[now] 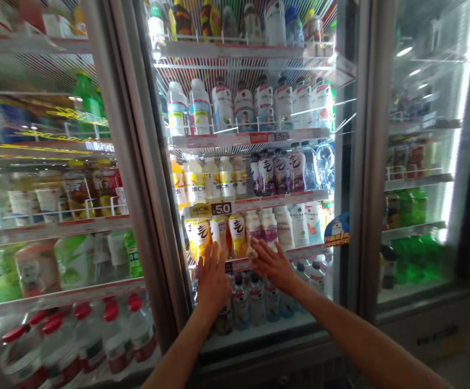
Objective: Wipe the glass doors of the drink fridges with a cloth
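Observation:
I stand at an open drinks fridge. My left hand [213, 278] is stretched out with fingers together and flat, reaching toward the yellow-labelled bottles [201, 237] on a low shelf. My right hand [273, 262] has its fingers spread, held in front of the white and pale purple bottles [268, 227] on the same shelf. Neither hand holds anything. Below the hands stands a row of small dark-capped water bottles [241, 302] on the bottom shelf.
The open glass door [56, 216] hangs at the left, with red-capped water bottles [109, 335] behind it. Upper shelves [251, 139] hold white and purple bottles. A blue price tag [337, 229] sticks out at the right. Another closed fridge door [421, 162] stands at the right.

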`<action>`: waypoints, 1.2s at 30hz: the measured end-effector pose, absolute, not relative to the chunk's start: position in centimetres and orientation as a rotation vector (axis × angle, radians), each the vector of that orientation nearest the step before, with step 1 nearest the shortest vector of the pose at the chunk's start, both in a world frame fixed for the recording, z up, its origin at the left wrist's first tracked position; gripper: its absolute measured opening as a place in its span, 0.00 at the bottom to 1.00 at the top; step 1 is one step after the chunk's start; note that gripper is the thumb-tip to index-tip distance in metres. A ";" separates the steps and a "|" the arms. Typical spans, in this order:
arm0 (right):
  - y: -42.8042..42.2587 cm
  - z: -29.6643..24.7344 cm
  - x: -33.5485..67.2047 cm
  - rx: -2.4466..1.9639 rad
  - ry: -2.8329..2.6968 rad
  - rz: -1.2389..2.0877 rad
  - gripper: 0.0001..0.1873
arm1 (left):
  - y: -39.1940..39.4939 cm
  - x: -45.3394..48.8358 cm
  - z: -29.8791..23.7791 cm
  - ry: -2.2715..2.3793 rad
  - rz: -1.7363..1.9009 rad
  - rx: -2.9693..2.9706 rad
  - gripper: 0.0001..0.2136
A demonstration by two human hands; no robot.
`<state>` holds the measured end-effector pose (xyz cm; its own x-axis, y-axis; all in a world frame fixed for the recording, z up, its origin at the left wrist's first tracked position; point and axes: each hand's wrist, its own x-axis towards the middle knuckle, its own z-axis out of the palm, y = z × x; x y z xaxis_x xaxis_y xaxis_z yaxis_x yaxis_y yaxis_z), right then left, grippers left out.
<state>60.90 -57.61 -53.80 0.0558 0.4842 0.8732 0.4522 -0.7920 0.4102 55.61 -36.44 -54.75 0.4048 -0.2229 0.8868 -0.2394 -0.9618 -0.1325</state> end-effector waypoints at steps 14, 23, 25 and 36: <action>-63.5 -51.9 61.4 2.437 0.483 2.074 0.22 | -40.5 56.7 -53.5 -0.558 1.673 2.627 0.28; -67.8 -53.6 62.1 2.459 0.315 2.017 0.23 | -42.1 57.4 -53.4 -0.692 1.692 2.626 0.27; -69.8 -51.4 62.6 2.529 0.034 2.078 0.25 | -42.8 57.7 -53.1 -0.718 1.699 2.615 0.26; -74.8 -56.9 62.9 2.696 -0.290 1.948 0.26 | -43.4 57.8 -54.2 -0.785 1.696 2.642 0.26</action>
